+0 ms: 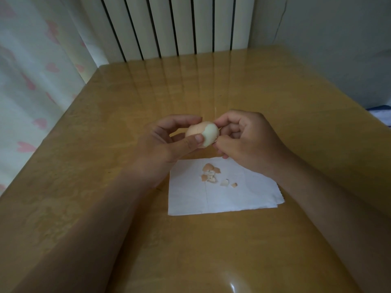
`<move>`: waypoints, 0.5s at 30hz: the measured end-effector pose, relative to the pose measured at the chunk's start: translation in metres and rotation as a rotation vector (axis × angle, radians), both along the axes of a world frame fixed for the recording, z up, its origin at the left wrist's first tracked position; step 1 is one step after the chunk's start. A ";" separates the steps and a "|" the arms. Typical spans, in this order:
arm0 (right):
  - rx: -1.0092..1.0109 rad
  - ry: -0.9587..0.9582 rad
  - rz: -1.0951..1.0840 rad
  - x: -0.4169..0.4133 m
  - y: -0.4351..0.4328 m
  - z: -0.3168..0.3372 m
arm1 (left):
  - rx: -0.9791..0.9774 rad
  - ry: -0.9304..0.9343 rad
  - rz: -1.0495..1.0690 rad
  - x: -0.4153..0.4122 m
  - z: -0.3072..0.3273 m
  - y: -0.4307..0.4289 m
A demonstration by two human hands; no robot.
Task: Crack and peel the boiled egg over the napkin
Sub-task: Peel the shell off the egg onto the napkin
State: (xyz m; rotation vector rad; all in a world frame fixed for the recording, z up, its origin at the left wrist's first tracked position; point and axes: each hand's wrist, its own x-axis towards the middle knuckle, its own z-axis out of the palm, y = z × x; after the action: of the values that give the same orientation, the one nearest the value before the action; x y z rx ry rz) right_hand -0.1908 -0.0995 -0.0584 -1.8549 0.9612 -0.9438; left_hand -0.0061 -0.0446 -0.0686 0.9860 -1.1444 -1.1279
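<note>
A brown-shelled boiled egg (202, 133), roughly a third peeled, is held above the glossy yellow-brown wooden desk (275, 92), just past the far edge of a white paper napkin (222, 197) spread flat near the desk's middle. The bare white is exposed at the egg's right end, while the left end is seen to be cracked but shell-covered. A small heap of brown and white shell fragments (211, 175) is gathered on the napkin's far half, with two stray chips just beside it. The bulk of the peeling is judged to be left, and the egg may need to be drawn nearer for the next flakes to land on the paper. The egg is clasped in the left hand (167, 142), thumb pressed on the near side at the shell's torn edge and fingers curled over the far side. The right hand (245, 140) is brought up against the peeled end, thumb and forefinger narrowed to a pinch at the shell line; whether a flake is caught between them cannot be told.
</note>
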 end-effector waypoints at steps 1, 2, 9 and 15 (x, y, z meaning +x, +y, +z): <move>-0.001 -0.003 0.001 0.000 0.000 0.000 | 0.001 0.003 0.001 0.000 0.000 0.000; -0.001 -0.005 0.002 0.000 0.000 0.001 | 0.002 0.004 0.001 0.000 0.000 0.000; 0.047 -0.030 0.038 -0.001 -0.001 0.003 | 0.030 0.014 0.023 -0.001 0.001 0.000; 0.130 -0.061 0.076 -0.001 -0.002 0.004 | 0.051 0.041 0.044 -0.003 0.002 0.000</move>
State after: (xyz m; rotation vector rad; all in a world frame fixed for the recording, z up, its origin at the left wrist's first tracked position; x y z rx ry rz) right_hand -0.1923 -0.1010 -0.0539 -1.7321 0.8878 -0.8668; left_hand -0.0091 -0.0448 -0.0663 1.0179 -1.0607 -1.1417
